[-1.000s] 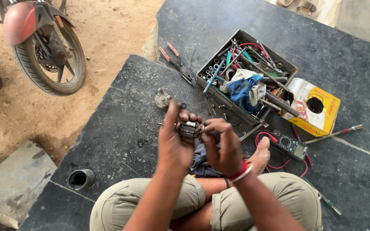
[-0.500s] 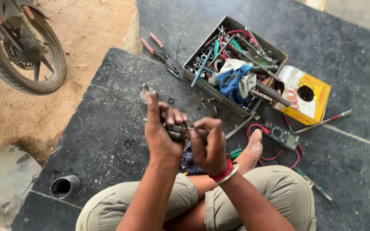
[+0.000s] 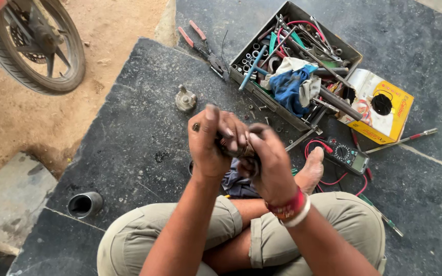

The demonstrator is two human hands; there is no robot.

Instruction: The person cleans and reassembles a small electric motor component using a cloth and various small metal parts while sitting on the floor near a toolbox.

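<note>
We've got both hands, left hand and right hand, clamped together around a small dark metal motor part, held just in front of the open grey metal toolbox.

left hand + right hand: clasp small metal part | toolbox beyond

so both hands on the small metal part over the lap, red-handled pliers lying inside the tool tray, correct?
Not quite. In the head view the red-handled pliers lie on the dark stone slab just left of the tool tray, not inside it. The left hand and right hand do both hold the small metal part.
</note>
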